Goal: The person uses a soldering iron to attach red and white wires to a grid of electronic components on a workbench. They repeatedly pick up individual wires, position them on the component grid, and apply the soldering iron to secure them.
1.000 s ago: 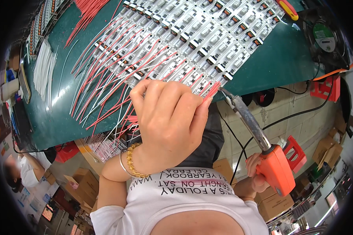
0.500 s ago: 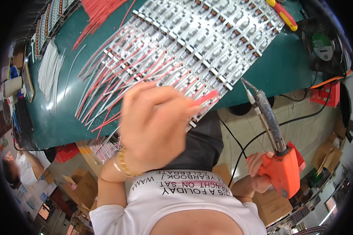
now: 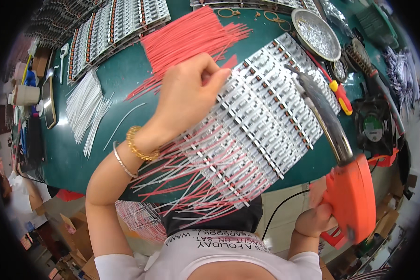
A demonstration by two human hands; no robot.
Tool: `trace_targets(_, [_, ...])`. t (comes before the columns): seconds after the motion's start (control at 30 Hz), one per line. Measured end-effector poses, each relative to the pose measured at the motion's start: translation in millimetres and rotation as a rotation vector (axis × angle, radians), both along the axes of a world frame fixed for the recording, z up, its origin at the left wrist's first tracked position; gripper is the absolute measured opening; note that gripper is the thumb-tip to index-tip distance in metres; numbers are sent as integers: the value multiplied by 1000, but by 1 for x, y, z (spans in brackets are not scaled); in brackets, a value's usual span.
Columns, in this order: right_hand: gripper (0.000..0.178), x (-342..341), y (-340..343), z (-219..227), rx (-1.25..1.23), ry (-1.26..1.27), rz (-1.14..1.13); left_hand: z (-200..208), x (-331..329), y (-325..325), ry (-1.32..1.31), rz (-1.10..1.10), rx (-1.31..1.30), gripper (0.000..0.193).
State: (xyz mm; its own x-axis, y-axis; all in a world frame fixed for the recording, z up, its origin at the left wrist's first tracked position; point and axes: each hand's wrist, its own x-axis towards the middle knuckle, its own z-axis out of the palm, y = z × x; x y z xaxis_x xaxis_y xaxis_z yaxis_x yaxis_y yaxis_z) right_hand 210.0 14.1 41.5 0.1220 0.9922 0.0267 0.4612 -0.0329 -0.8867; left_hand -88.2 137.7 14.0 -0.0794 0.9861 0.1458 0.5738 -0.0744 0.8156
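Observation:
My left hand (image 3: 186,95) hovers over the left edge of a panel of small circuit boards (image 3: 266,107), its fingers curled closed. A red, pointed piece (image 3: 230,62) shows at the fingertips; its kind I cannot make out. Just beyond lies a heap of red wires (image 3: 186,39). My right hand (image 3: 318,219) grips the orange handle of a soldering gun (image 3: 352,200), whose metal barrel slants up over the right side of the panel. Red and white wires (image 3: 186,182) stick out from the panel's near left rows, overhanging the table edge.
White wires (image 3: 85,105) lie left, near a phone (image 3: 48,102). More board panels (image 3: 121,30) stand at the back. A round metal dish (image 3: 316,35), a red-and-yellow-handled tool (image 3: 341,97) and a small fan (image 3: 372,126) are on the right. Another person (image 3: 25,186) sits far left.
My left hand has moved away from the wired near edge, farther over the table toward the red wires. The soldering gun has risen over the panel, and the view has shifted.

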Motion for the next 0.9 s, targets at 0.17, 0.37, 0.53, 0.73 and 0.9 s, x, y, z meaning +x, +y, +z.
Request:
trace_targets(0.17, [82, -21, 37, -20, -2, 319, -26, -10, 10, 9, 9, -78, -11, 21])
trace_targets(0.37, [77, 0, 53, -33, 43, 39, 220, -12, 9, 8, 120, -73, 53, 20])
trace_targets(0.53, [71, 0, 51, -33, -12, 99, 204, -11, 10, 9, 139, -64, 61, 20])
trace_targets(0.73, [64, -13, 43, -18, -216, 359, 20, -10, 10, 10, 173, -64, 80, 19])
trace_targets(0.9, [82, -20, 49, -21, 16, 221, 74, -11, 12, 11, 202, -77, 116, 19])
